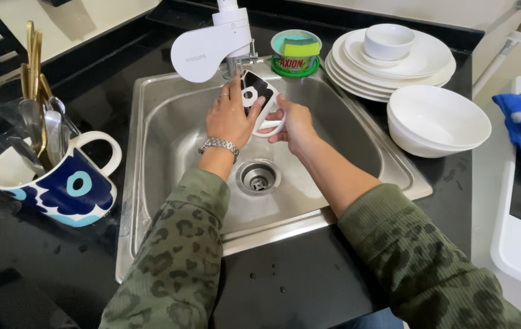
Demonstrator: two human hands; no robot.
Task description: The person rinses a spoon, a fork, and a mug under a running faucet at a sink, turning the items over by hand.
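Holding a white ceramic mug with a black pattern [259,100] over the stainless steel sink [333,122], just under the white faucet filter head [209,49], both hands are closed on it: the left hand [229,116] wraps the body with fingers spread, and the right hand [294,122] grips the handle side from below. Both forearms reach forward over the front rim, wrists slightly bent, a metal watch [219,145] on the left wrist. A wet mug could, I judge, slip and knock against the basin or the filter head close above it and chip. The stacked white plates [394,67] and white bowls [440,119] sit near the right elbow's path on the black surface [309,280]; a wide swing could nudge them.
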